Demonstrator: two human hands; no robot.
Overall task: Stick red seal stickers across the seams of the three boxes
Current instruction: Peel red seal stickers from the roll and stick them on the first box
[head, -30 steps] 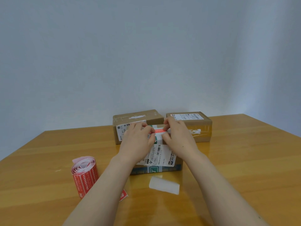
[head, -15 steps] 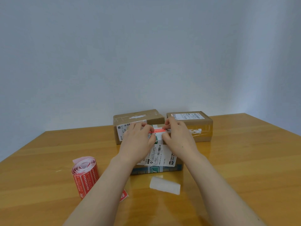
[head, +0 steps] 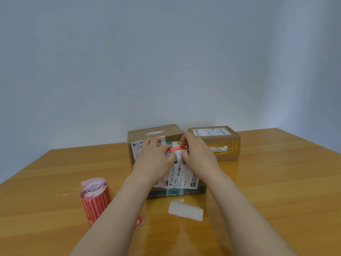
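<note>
The left hand (head: 154, 160) and right hand (head: 199, 158) each pinched one end of the red seal sticker (head: 177, 149), holding it taut over the near box (head: 184, 191) on the bench (head: 276, 182), probably so it would land flat across the seam.

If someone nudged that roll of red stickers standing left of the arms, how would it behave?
Probably tips: the sticker roll stands on end, taller than wide. Its coils look loose, so it likely squashes when gripped and may unwind.
</note>
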